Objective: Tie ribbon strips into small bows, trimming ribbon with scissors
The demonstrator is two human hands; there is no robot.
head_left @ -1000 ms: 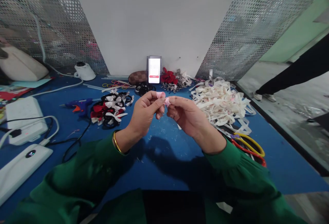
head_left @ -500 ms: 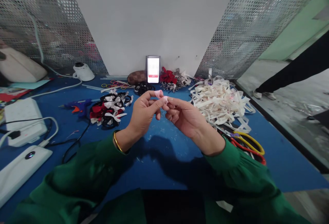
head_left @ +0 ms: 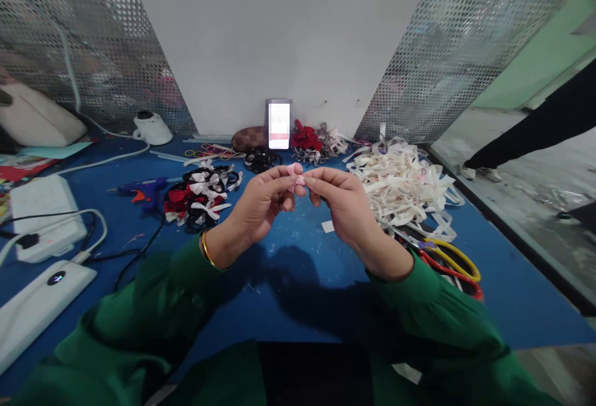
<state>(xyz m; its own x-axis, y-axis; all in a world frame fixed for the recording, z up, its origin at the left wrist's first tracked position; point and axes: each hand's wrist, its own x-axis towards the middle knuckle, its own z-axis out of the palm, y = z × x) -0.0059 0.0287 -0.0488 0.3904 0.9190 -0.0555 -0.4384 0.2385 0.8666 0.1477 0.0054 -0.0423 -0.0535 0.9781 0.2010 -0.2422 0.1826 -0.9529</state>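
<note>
- Both hands close in on a small pink ribbon [head_left: 294,169], held above the blue tabletop [head_left: 302,325], its standing loop now more tightly gathered
- The left hand [head_left: 254,207], gold bangle [head_left: 212,252] at the wrist, grasps the ribbon between thumb and fingers
- The right hand [head_left: 351,207] pinches the ribbon's other side, its thumb now brought across the front (fingertips hide the exact folds)
- The tighter pinch suggests a fold being shaped by hand, the piece apparently unfinished
- A white slip [head_left: 328,226] comes into view beside the right hand, on the tabletop
- Bow-trimmed black bands [head_left: 205,179] lie to the left, pale strips [head_left: 400,182] and scissors [head_left: 459,251] to the right, all untouched
</note>
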